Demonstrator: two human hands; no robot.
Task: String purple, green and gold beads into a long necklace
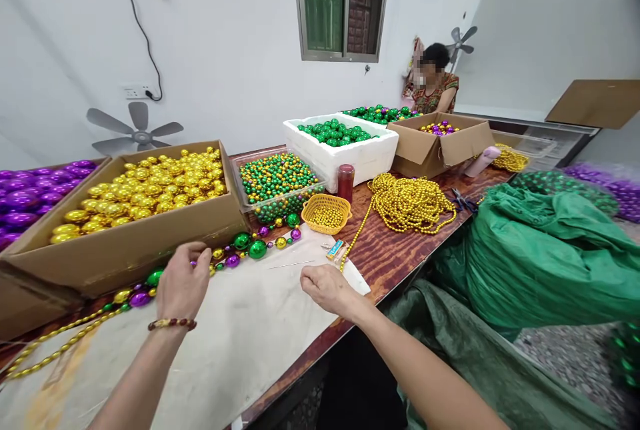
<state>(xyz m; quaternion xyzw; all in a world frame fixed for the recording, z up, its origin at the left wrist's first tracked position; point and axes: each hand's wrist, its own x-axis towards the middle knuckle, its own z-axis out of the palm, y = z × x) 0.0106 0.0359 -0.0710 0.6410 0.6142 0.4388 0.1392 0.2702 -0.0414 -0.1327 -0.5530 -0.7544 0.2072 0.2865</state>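
Observation:
A strand of green, gold and purple beads [257, 249] lies along the front of the cardboard box, on a pale cloth [240, 330]. My left hand [184, 277] is over this strand, fingers curled around part of it near a purple bead. Above the cloth's right part is my right hand [325, 289], its fingers pressed together; whatever they hold is too small to make out. A thin needle [291, 265] shows between the hands. Just beyond the right hand are a small blue packet [335, 249] and the end of a gold bead string [357, 233].
Behind the cloth stand a box of gold beads [150, 187], a clear tub of small beads [280, 177], a yellow basket [327, 214], a red jar [345, 183] and a white foam box [345, 160]. Pliers [464, 201] lie right of coiled gold strings [413, 203]. A person [435, 83] sits beyond.

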